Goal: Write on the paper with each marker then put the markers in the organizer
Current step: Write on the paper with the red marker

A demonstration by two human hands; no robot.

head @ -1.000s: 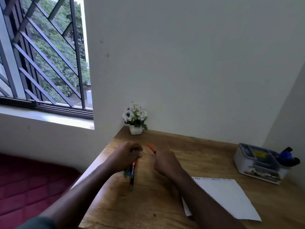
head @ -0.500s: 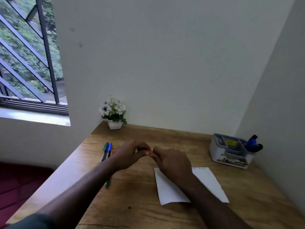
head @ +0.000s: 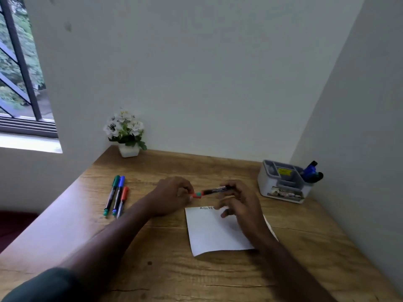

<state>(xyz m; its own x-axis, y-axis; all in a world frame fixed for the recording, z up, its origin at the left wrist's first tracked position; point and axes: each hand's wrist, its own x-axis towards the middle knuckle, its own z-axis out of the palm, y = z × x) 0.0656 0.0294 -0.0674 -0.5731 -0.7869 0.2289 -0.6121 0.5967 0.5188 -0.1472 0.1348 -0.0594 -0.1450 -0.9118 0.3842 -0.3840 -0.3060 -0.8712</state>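
My right hand grips the black barrel of a red marker above the top edge of the white paper. My left hand pinches the marker's red end; a small gap shows there between the red piece and the barrel. Small writing sits along the paper's top edge. Three more markers lie side by side on the desk at the left: green, blue and red-capped. The grey organizer stands at the back right corner.
A white pot of white flowers stands at the desk's back left corner. A blue object sticks out of the organizer's right side. Walls close the desk at the back and right. The desk's left edge drops off toward a window.
The view has swung right and down. Both hands moved from the markers on the left to above the paper. The red marker now shows between the hands, its red end drawn slightly away from the barrel.
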